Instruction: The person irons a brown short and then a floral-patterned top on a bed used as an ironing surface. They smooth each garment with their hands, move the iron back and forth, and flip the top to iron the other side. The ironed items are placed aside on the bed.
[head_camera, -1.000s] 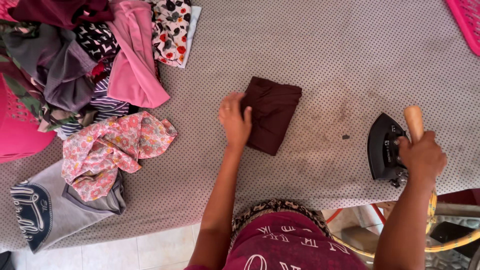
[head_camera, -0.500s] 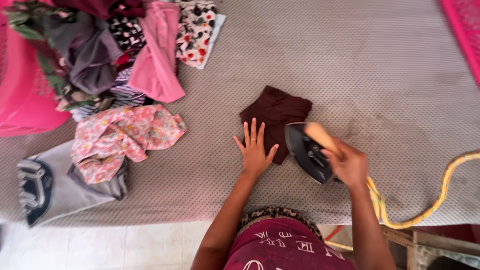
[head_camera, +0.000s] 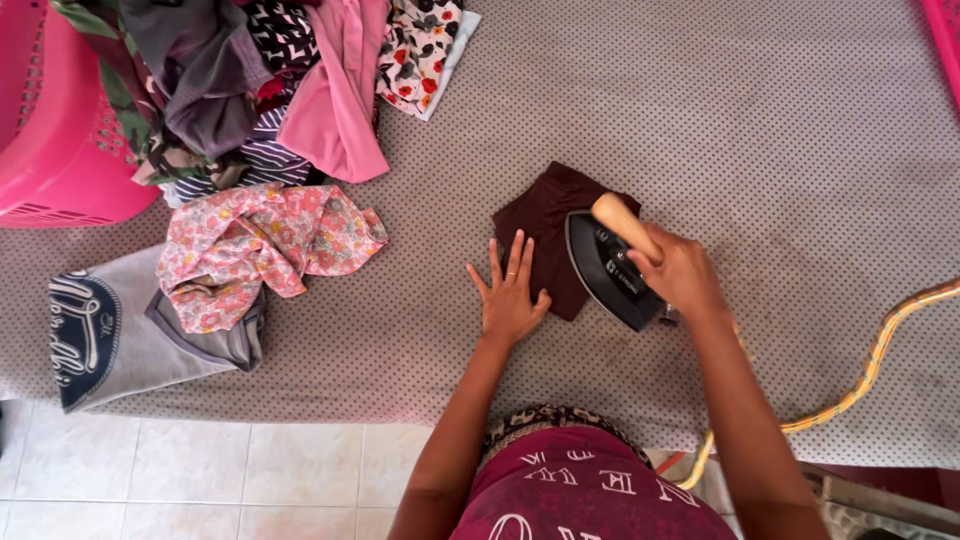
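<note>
Lay folded on the dotted grey ironing surface (head_camera: 700, 120), a dark maroon cloth (head_camera: 540, 215), near the middle. Sat on the cloth's right part, a black iron (head_camera: 605, 268), its pale wooden handle (head_camera: 622, 224) wrapped tight by the right hand (head_camera: 678, 275). Pressed flat just left of the iron, the left hand (head_camera: 510, 295), fingers spread, fingertips touching the cloth's left edge, holding nothing. Hidden under the iron, the cloth's right side. Trailed off right of the iron, a yellow braided cord (head_camera: 870, 370), partly cut off. Well left of the iron, a floral pink garment (head_camera: 260, 245), a heap of clothes (head_camera: 250, 80) and a pink basket (head_camera: 50, 130).
</note>
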